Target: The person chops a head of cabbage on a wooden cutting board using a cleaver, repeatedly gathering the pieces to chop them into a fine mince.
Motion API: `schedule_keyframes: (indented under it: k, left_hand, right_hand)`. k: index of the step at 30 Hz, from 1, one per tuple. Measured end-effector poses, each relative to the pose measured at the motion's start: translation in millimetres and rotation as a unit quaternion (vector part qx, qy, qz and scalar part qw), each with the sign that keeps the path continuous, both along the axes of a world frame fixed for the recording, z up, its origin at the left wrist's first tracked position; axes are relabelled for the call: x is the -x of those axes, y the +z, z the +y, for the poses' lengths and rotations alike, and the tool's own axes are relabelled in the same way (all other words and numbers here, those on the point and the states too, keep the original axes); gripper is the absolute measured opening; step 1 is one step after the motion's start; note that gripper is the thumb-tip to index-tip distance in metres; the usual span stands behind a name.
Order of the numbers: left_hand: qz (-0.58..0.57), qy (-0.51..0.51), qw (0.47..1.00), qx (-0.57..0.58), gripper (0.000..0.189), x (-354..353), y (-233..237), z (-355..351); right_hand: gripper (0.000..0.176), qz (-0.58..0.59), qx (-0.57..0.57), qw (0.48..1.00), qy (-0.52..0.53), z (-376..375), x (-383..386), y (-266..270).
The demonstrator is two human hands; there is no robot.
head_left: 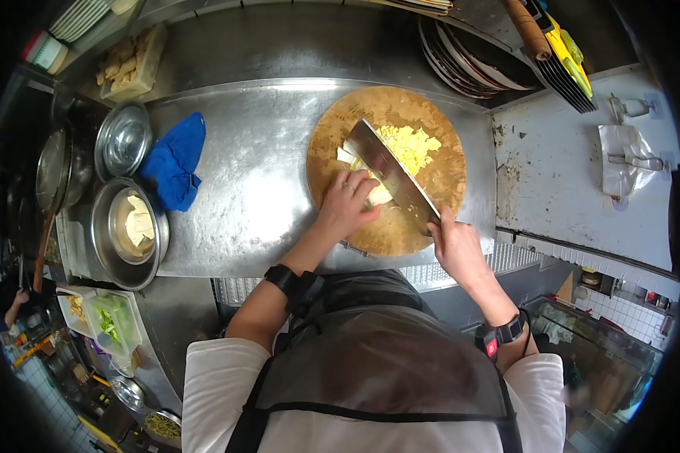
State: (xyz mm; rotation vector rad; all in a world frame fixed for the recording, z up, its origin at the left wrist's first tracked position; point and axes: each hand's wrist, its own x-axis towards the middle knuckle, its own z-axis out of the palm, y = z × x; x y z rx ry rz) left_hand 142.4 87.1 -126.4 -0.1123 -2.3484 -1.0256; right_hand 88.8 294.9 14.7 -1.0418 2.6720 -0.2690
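On the board (332, 140), the right hand (455, 251) clamps its fingers round the cleaver (389, 172) handle. The left hand (345, 205), fingers curled together, pins the food (409, 147). Best keep fingertips tucked behind the knuckles.

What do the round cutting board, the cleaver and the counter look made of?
Cutting board: probably wood, tan, matte, scuffed grain. Cleaver: metal blade, dull grey sheen. Counter: likely stainless steel, brushed, with soft light reflections.

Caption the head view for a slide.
Right hand holds a cleaver over pale food on a round wooden board, left hand steadying it, on a steel counter.
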Motion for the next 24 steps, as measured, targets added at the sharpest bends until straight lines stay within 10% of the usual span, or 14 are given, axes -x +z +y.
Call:
schedule_keyframes:
  k: [24]
  left_hand:
    - [0.002, 0.017, 0.996, 0.084, 0.048, -9.1, -2.7, 5.4]
  right_hand:
    - [0.024, 0.000, 0.025, 1.000, 0.013, -7.2, 17.9, -49.6]
